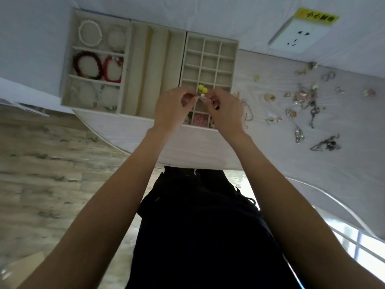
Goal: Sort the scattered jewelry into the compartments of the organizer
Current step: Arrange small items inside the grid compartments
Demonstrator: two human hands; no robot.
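A beige organizer sits at the table's far side in three trays. The left tray (68,65) holds a white bead bracelet (90,33), a dark red one (87,65) and a red one (112,68). The middle tray (135,65) has long slots. The right tray is a grid (210,57) of small cells, with yellow beads (202,88) in one and a pink piece (200,119) in another. My left hand (173,109) and right hand (224,110) meet over the grid's near cells, both pinching one small pale piece (201,98) between the fingertips. Scattered jewelry (304,105) lies to the right.
A white wall socket (300,36) with a yellow label sits on the wall behind the table at the right. The table (187,147) has a curved near edge. Wooden floor shows at the left. My dark clothing fills the lower middle.
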